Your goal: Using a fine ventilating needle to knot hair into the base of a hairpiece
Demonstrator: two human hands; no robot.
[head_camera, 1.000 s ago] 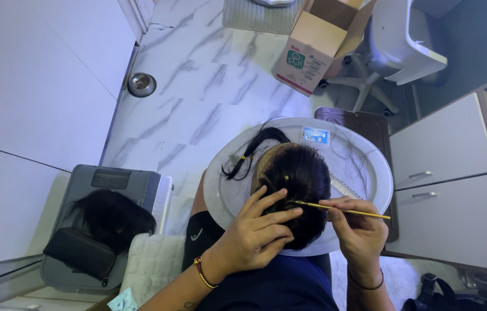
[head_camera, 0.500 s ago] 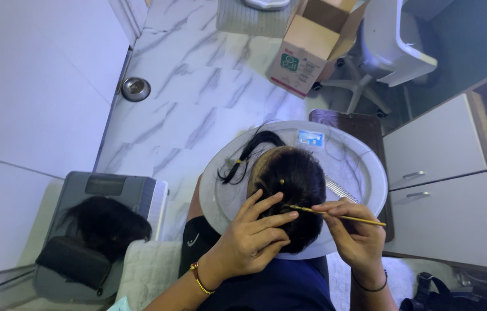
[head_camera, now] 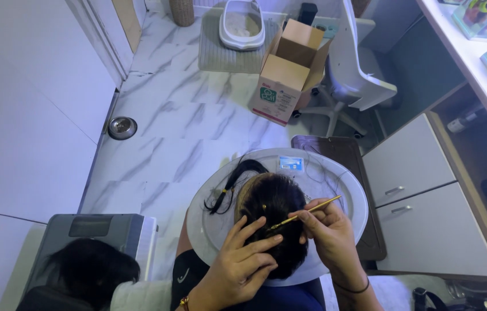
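Observation:
A wig head covered in black hair point(head_camera: 275, 216) stands on a round white tray point(head_camera: 341, 193) in front of me. My left hand point(head_camera: 238, 265) rests on the near side of the hair, fingers spread and pressing it down. My right hand point(head_camera: 330, 233) pinches a thin yellow needle-like tool point(head_camera: 304, 213) whose tip pokes into the hair at the crown. A loose black strand point(head_camera: 233, 183) hangs off the tray's left rim. A small yellow pin point(head_camera: 264, 206) sits in the hair.
A grey case with a second black wig point(head_camera: 91, 262) lies at lower left. White drawers point(head_camera: 422, 213) stand right. An open cardboard box point(head_camera: 286, 72), a white chair point(head_camera: 353, 63), a litter tray point(head_camera: 242, 23) and a floor drain point(head_camera: 122, 127) are on the marble floor.
The view has tilted up, showing more of the floor and box. My right hand has shifted the yellow tool slightly, its tip staying in the hair. My left hand stays on the hair.

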